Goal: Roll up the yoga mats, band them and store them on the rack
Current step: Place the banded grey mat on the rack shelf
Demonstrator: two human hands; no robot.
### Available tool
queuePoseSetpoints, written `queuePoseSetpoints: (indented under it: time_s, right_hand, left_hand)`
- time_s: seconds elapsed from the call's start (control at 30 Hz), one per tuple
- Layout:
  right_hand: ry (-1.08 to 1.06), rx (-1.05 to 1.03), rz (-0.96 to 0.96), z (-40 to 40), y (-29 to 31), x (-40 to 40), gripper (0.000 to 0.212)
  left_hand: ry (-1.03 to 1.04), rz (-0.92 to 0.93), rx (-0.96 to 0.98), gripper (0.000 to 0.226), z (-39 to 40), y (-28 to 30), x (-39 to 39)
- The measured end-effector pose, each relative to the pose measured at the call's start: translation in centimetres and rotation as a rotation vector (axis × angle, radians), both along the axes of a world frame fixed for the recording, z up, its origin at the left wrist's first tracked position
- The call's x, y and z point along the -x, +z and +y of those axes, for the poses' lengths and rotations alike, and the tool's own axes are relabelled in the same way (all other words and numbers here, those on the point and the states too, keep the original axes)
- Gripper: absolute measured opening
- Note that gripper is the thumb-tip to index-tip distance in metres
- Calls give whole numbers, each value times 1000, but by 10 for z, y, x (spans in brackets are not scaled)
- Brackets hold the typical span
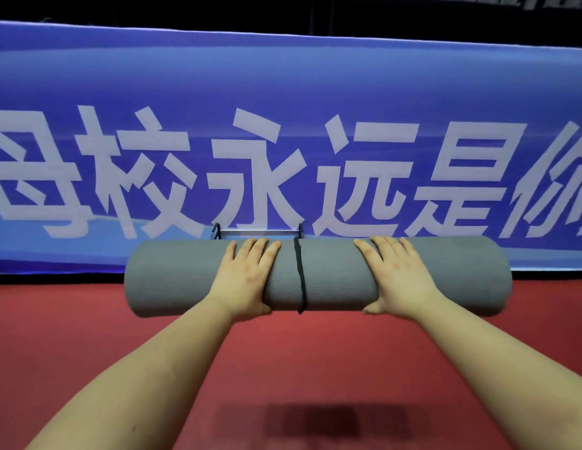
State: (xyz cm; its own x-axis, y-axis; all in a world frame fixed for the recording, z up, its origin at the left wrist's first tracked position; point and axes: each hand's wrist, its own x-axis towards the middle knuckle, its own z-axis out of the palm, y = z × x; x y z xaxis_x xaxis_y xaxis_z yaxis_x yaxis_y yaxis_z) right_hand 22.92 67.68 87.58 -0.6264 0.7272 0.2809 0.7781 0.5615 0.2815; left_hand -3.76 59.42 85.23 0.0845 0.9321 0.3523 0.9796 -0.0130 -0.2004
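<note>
Grey yoga mat (318,276), fully rolled, held crosswise off the red floor (283,352), centre of view. One black band (300,274) already around it, near mid-length. Left hand (247,276) just left of the band, right hand (398,276) well right of it; both clamped on the roll, fingers (257,248) draped over the top and slightly spread, thumbs underneath. Rolling and banding look done; step in hand reads as carry-to-rack. Metal rack (257,231) barely visible just behind the far edge of the mat, in front of the blue banner (283,92); only its top bar and two dark end pieces show. Next move likely: keep roll level, lift over the bar, lower into the cradle, release both hands together. Count: one mat, one band, one rack, two hands. No other mats in view.
</note>
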Motion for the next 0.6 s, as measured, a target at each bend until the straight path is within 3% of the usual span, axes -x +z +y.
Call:
queuePoseSetpoints:
  time_s: [0.3, 0.6]
  right_hand:
    - [-78, 41, -13, 216, -10, 71, 125]
    - [-133, 99, -42, 409, -39, 56, 126]
  left_hand:
    - [-108, -48, 4, 116, 241, -26, 74]
    - [-157, -36, 67, 118, 444, -52, 62]
